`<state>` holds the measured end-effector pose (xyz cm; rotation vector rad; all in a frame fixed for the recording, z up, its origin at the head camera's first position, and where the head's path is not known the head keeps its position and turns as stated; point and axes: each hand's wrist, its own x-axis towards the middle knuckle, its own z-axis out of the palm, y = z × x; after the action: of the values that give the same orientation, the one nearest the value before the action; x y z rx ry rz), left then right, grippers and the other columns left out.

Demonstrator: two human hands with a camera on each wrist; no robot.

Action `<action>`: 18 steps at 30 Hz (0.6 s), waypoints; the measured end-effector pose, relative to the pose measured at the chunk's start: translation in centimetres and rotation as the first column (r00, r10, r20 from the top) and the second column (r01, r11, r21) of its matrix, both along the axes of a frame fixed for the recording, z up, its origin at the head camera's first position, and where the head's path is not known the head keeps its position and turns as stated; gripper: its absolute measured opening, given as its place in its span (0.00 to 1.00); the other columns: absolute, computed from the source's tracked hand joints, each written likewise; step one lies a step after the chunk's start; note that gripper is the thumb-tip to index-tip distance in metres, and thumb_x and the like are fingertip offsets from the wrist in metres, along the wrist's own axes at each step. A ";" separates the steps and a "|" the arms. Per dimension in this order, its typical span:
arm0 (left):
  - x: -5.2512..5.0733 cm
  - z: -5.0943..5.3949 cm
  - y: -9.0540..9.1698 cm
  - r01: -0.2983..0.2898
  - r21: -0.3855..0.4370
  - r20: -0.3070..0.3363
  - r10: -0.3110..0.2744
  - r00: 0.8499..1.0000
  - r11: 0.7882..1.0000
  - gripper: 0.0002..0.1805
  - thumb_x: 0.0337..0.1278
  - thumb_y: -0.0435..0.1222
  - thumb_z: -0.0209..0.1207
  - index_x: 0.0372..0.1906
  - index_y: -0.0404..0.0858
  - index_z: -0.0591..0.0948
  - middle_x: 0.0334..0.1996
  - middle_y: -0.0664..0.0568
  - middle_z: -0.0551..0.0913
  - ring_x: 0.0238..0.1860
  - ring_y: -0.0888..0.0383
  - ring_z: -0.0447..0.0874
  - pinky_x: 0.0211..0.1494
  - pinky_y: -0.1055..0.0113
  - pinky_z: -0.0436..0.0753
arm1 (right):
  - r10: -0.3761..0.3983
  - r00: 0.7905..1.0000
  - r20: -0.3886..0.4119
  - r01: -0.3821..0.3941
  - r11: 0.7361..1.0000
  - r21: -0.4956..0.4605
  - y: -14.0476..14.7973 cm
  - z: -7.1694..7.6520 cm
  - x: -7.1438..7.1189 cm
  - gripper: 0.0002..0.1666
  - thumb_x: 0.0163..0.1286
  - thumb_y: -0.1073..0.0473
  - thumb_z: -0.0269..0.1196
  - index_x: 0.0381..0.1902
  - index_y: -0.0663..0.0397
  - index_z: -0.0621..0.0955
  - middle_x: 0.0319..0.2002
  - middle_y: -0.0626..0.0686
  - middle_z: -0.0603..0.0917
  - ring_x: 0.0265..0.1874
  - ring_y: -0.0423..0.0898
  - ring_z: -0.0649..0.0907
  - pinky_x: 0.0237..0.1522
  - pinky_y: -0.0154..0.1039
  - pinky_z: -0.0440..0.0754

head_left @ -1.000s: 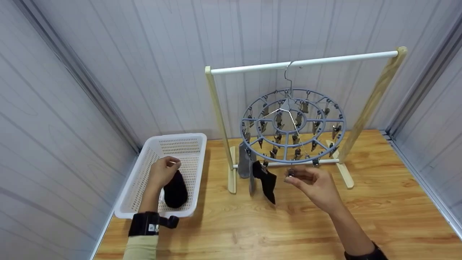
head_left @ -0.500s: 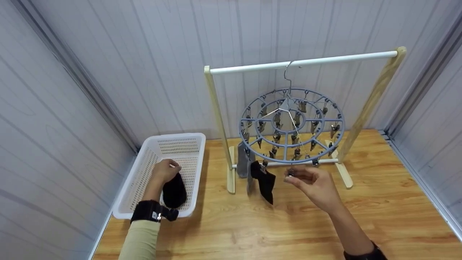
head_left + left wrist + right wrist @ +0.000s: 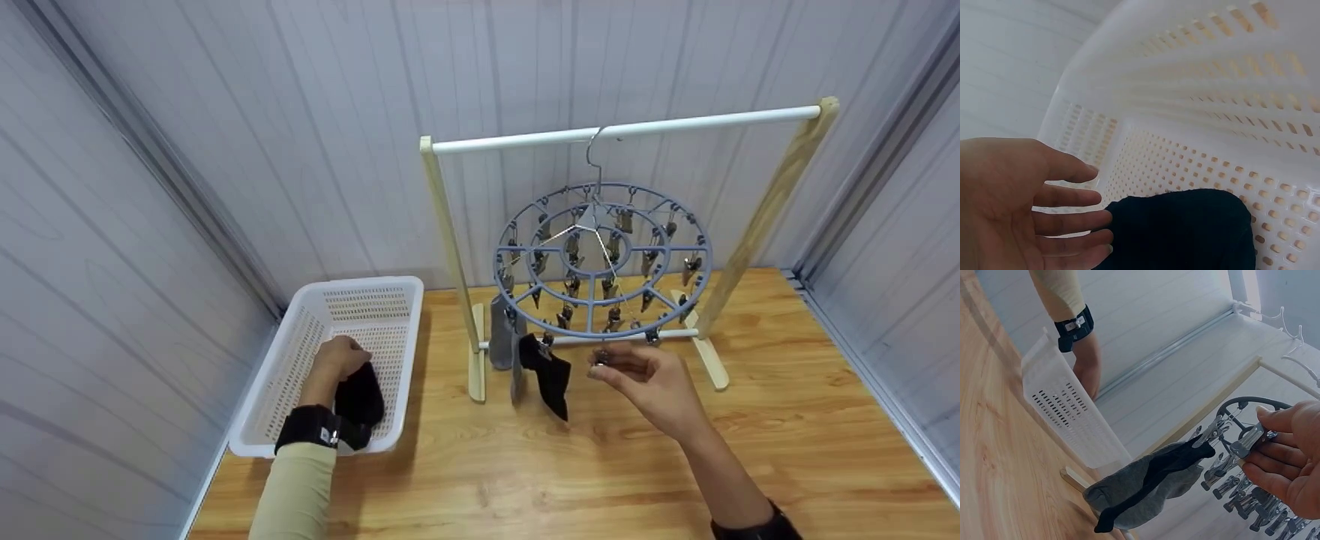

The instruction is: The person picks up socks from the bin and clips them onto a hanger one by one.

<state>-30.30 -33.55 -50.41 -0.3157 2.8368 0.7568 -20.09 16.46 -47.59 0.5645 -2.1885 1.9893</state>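
At eight o'clock, reaching with the left hand [image 3: 337, 361] into a white basket [image 3: 360, 283], with thumb and fingers [image 3: 1075, 221] apart and loosely straight at the upper edge of a black sock [image 3: 361, 394] lying inside; cannot tell how firmly touching. Partly hiding that sock beneath hand and wrist strap [image 3: 306, 426]. Just off centre toward nine o'clock, standing between basket and ring hanger [image 3: 591, 303]: only the left post [image 3: 448, 240] of a wooden rack. Between five and six o'clock, hanging from the hanger and blocking the straight line between both hands: grey socks [image 3: 500, 339] and a second black one [image 3: 553, 384]. At four o'clock, above the tabletop [image 3: 487, 480], pinching a metal clip [image 3: 600, 358] between thumb and fingers of the right hand [image 3: 651, 384], just below the hanger's front rim.

Compared with a second ago, reaching farther toward twelve o'clock with the left wrist, now overlapping the sock's near end; gripping the same clip at four o'clock, unchanged.
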 end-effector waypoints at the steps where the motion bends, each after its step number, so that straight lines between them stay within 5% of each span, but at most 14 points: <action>1: 0.0 0.0 0.0 -0.004 0.004 0.009 0.004 1.000 1.000 0.20 0.66 0.39 0.62 0.50 0.23 0.83 0.42 0.33 0.85 0.39 0.43 0.85 0.44 0.54 0.88 | -0.001 1.000 -0.002 0.001 1.000 0.003 0.0 0.0 0.0 0.15 0.69 0.66 0.73 0.52 0.63 0.88 0.47 0.67 0.89 0.45 0.48 0.91 0.48 0.41 0.89; 8: -0.2 -0.2 -0.2 -0.036 0.031 0.024 0.036 0.999 0.999 0.21 0.64 0.38 0.62 0.50 0.22 0.81 0.45 0.31 0.84 0.44 0.40 0.85 0.47 0.51 0.89 | -0.005 1.000 -0.001 0.005 1.000 0.009 0.1 0.1 0.0 0.15 0.69 0.65 0.74 0.52 0.61 0.88 0.47 0.66 0.89 0.45 0.49 0.91 0.48 0.41 0.89; 14: -0.5 -0.1 -0.4 -0.005 -0.084 -0.042 0.002 0.999 0.996 0.18 0.58 0.37 0.60 0.41 0.23 0.83 0.41 0.29 0.85 0.43 0.35 0.83 0.55 0.43 0.82 | -0.007 1.000 0.001 0.007 1.000 0.001 0.1 0.1 0.0 0.14 0.68 0.66 0.74 0.51 0.61 0.88 0.47 0.66 0.89 0.44 0.49 0.91 0.48 0.42 0.89; 18: -0.5 0.0 -0.5 -0.019 -0.118 -0.026 0.016 1.000 0.993 0.14 0.54 0.36 0.60 0.35 0.24 0.83 0.35 0.32 0.84 0.36 0.40 0.79 0.51 0.42 0.82 | -0.014 1.000 0.004 0.014 1.000 0.007 0.2 0.2 0.0 0.15 0.68 0.65 0.74 0.51 0.62 0.88 0.46 0.63 0.90 0.44 0.49 0.91 0.48 0.41 0.89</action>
<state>-30.77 -34.01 -50.37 -0.3510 2.9127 0.6017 -20.08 16.62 -47.38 0.5448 -2.1971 1.9785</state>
